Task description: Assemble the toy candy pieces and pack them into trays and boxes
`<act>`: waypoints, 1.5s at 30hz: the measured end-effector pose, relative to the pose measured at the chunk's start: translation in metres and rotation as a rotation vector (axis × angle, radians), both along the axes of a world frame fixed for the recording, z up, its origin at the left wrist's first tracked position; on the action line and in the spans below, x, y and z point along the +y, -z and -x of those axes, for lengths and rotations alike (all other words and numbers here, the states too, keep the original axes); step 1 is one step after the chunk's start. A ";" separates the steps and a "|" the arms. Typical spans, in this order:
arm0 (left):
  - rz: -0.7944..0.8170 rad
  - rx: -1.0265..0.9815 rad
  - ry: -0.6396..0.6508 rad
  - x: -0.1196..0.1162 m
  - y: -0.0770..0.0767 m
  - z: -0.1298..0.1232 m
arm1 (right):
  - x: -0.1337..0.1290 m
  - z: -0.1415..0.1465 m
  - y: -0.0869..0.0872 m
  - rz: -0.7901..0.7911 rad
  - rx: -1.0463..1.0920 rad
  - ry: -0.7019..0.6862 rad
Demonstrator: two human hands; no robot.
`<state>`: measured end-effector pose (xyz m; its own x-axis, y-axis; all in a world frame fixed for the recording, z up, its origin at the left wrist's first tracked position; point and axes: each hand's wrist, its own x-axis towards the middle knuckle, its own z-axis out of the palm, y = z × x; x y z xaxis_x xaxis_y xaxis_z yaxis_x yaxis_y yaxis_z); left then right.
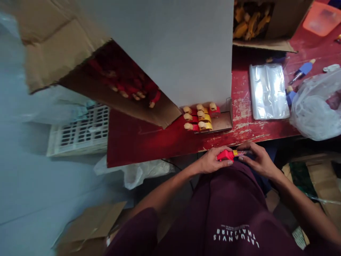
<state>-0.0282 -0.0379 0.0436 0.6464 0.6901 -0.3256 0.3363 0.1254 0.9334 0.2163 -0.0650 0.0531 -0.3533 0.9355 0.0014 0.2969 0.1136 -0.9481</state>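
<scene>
Red plastic tool [225, 155] with a yellow collar and a thin, clear shaft is held in front of the person's body, just above the maroon T-shirt [229, 209] and close to the front edge of the table. The left hand [213, 160] is closed around the red body, with the fingers curled over it. The right hand [255, 160] is in a narrow pinch, and its fingertips [241, 151] hold the tool near the yellow collar, so both hands are on the same piece. Nearest to the hands is the long wooden table [247, 121] with red paint, which is worn away in pale patches. A little ahead of the hands, a low cardboard tray [222, 122] on this table carries several small red and yellow pieces [199, 117] with beige rounded ends. A tall white cardboard box [160, 46] stands just behind the tray, and a brown cardboard box [112, 83] with many red pieces inside lies tilted on its left. Further right on the table are a flat stack of clear plastic bags [269, 91], a crumpled white plastic bag [317, 106] and a small blue-handled tool [303, 69]. Beyond them, an open brown carton [252, 21] holds yellow pieces, and a white plastic crate [82, 131] sits lower down on the left.
</scene>
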 end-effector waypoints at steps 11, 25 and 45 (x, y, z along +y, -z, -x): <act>0.146 -0.033 0.112 -0.007 0.001 -0.003 | -0.007 -0.008 -0.012 -0.068 -0.054 -0.180; -0.060 0.074 0.198 -0.021 0.004 -0.009 | -0.017 -0.010 -0.006 0.047 -0.022 -0.163; -0.633 0.550 0.469 -0.030 -0.015 -0.013 | -0.025 0.017 -0.004 0.919 0.088 0.190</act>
